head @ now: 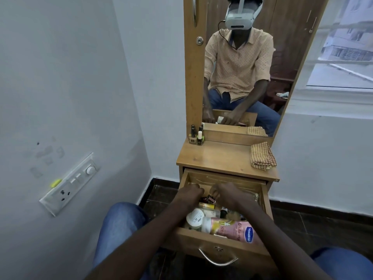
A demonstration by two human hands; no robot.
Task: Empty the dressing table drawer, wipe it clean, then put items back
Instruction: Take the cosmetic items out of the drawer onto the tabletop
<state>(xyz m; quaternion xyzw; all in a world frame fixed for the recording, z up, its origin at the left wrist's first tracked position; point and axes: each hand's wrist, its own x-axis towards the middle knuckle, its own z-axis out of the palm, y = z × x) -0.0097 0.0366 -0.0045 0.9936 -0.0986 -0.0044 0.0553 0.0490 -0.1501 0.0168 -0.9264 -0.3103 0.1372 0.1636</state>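
White walls frame a wooden dressing table (222, 158) with its drawer (214, 238) pulled open toward the viewer.

Both hands reach into the drawer's far half; the left hand (190, 194) is curled knuckles-up over the clutter, and whether it grips anything cannot be told; the right hand (227, 194) is bent, fingers pinching at a small dark bottle (210, 199), though a firm hold is unclear; a pink Vaseline lotion bottle (232, 229) lies at the near right, a white-lidded jar (194, 218) just left of it; on the tabletop, nail polish bottles (196, 137) stand far left, a folded checked cloth (262, 155) rests far right; the mirror (252, 67) rises behind.
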